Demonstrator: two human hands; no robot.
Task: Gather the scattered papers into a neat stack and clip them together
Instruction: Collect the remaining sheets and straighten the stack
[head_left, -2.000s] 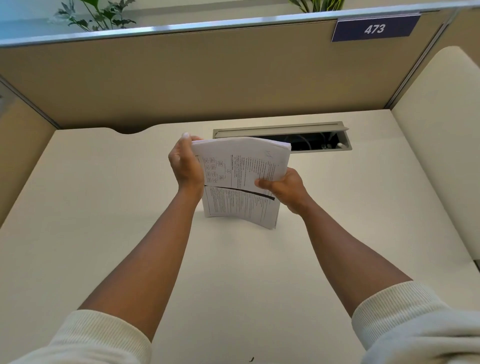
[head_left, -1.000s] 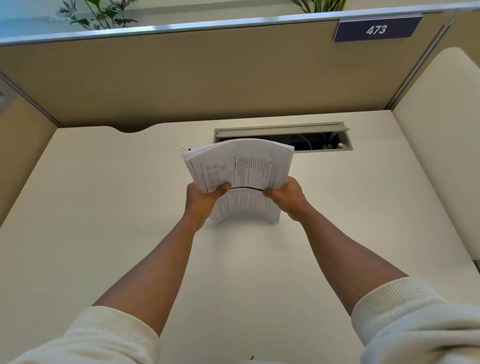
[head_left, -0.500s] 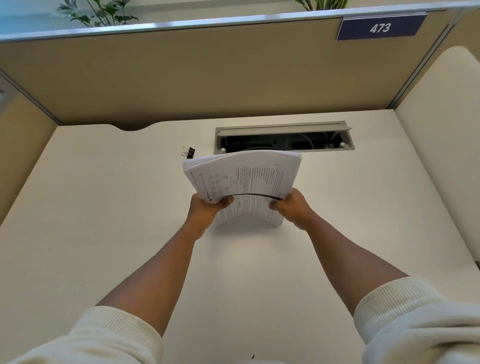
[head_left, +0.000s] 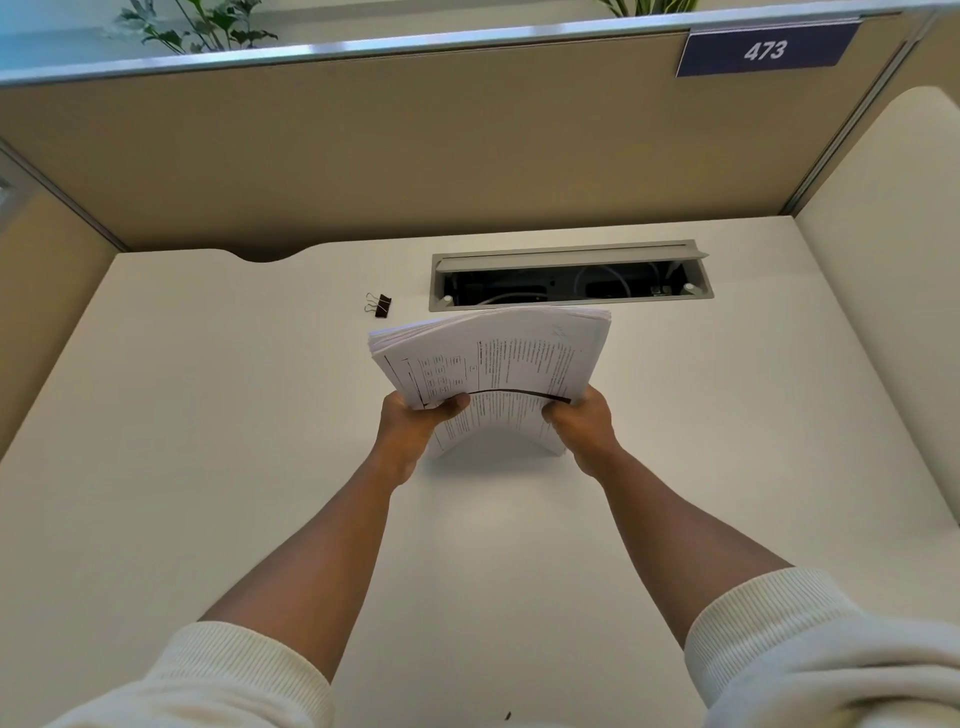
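You grip the paper stack (head_left: 498, 358) upright in your left hand (head_left: 410, 431) and right hand (head_left: 582, 428) — likely squaring its bottom edge on the desk (head_left: 208, 467) — binder clip (head_left: 379, 305) waiting nearby.

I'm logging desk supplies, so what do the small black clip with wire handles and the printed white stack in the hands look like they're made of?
The small black binder clip looks like painted sheet metal with bare silvery wire loops, though it is too small to be sure. The stack of printed white sheets looks like plain matte office paper: thin layered edges that bow between the left hand and right hand.
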